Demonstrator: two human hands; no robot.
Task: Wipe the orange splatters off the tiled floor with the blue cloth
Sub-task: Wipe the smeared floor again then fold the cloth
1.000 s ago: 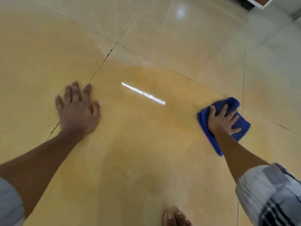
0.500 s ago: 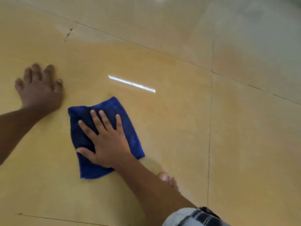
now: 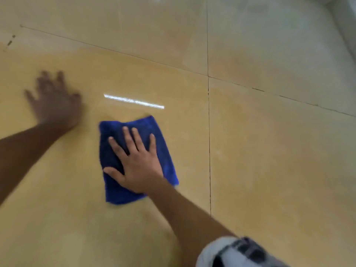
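A folded blue cloth (image 3: pixel 113 191) lies flat on the glossy tiled floor (image 3: pixel 269 151) near the middle of the view. My right hand (image 3: pixel 138 162) presses down on it, palm flat and fingers spread, pointing away from me. To the left of the cloth, apart from it, my left hand (image 3: pixel 55 105) rests flat on the floor with spread fingers; it is blurred. A faint orange-yellow film (image 3: pixel 63 199) tints the tiles around both hands and fades to pale tile at the far side.
Dark grout lines (image 3: pixel 209 132) cross to the right of the cloth and run diagonally behind it. A bright light reflection (image 3: pixel 133 101) lies just beyond the cloth. My striped sleeve (image 3: pixel 237 253) fills the bottom right corner.
One second ago the cloth was far right by the grout line; my right hand swept it left beside my left hand. Since half a second ago it has edged right, and the view shifted.
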